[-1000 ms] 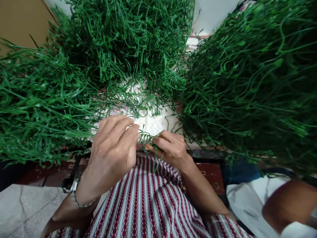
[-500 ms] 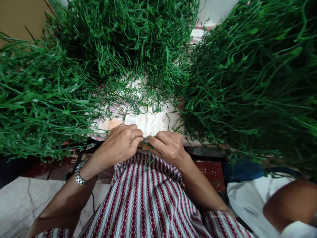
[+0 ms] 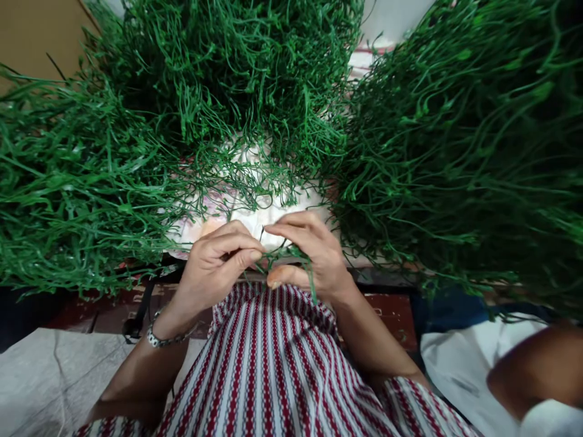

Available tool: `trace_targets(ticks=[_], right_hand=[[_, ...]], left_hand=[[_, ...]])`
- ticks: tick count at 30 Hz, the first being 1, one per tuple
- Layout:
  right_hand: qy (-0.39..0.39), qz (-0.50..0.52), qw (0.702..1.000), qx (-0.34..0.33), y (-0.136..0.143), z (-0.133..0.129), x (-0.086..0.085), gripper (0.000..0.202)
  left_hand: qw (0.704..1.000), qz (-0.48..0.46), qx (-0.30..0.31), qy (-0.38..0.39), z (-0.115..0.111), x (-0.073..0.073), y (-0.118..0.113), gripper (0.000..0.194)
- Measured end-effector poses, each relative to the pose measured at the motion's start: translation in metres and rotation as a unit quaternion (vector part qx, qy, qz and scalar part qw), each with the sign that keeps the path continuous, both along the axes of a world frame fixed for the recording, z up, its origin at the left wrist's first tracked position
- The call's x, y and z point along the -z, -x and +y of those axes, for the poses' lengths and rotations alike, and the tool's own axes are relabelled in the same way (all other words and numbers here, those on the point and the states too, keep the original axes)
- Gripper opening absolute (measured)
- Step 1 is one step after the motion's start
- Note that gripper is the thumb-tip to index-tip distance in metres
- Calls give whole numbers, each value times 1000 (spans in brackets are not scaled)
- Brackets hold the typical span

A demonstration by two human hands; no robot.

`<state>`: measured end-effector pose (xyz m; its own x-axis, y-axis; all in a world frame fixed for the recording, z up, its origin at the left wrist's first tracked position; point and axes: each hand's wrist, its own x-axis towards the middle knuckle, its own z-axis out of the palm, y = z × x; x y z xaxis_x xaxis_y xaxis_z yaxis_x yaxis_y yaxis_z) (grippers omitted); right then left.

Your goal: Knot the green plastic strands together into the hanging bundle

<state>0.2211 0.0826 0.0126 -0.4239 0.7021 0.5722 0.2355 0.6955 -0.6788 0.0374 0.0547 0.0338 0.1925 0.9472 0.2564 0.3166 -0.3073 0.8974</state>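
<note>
My left hand (image 3: 223, 262) pinches a thin green plastic-looking stem (image 3: 269, 260) between thumb and forefinger, just above my lap. Facing it, my right hand (image 3: 314, 255) has its thumb and fingers apart, and the stem's branching strands lie in the gap between them. One strand hangs down over the right palm. Exactly where the strands touch the right fingers is hard to make out. Both hands are at the near edge of a pale patterned cloth (image 3: 214, 213).
Large heaps of similar green stems lie at the left (image 3: 77, 188), the back (image 3: 228, 67) and the right (image 3: 455, 158). A brown panel (image 3: 40, 36) is at the back left. Another person's bare limb (image 3: 537, 370) and white clothing (image 3: 460, 358) show at the lower right.
My right hand has opened from a closed grip and risen slightly, its fingers spreading around the strands. My left hand has turned a little, its pinch now showing more clearly.
</note>
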Motion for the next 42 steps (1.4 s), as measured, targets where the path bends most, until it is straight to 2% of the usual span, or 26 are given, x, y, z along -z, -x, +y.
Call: trace_targets(ticks=[2, 4, 8, 11, 14, 17, 20, 26, 30, 36, 40, 42], right_hand=[[34, 15, 998, -60, 10, 3, 6, 63], [67, 47, 991, -102, 18, 2, 14, 61], [134, 69, 984, -100, 22, -9, 22, 38], [166, -3, 981, -96, 14, -15, 18, 19], [156, -57, 979, -114, 5, -15, 13, 12], [134, -59, 979, -144, 3, -14, 12, 9], [120, -41, 979, -161, 5, -14, 14, 11], [61, -112, 981, -147, 2, -21, 12, 18], [0, -204, 961, -186, -7, -29, 5, 14], [-17, -260, 943, -208, -9, -41, 1, 14], [-14, -267, 937, -224, -19, -40, -7, 15], [-15, -242, 951, -192, -34, -34, -14, 18]], left_hand=[[999, -42, -15, 9, -5, 3, -4, 9], [997, -67, -47, 16, -9, 7, -7, 10], [996, -41, -79, -16, -15, 14, -9, 15], [992, 73, -39, -91, -16, 13, -2, 16], [961, 227, 42, -151, -17, 9, 9, 13], [929, 325, 98, -145, -17, 2, 14, 9], [914, 365, 127, -126, -15, -2, 14, 13], [893, 383, 188, -144, -14, -6, 16, 21], [881, 372, 265, -121, -22, -13, 21, 19], [862, 368, 336, -87, -34, -16, 23, 17], [863, 349, 355, -82, -40, -17, 32, 15], [898, 324, 290, -68, -41, -18, 43, 15]])
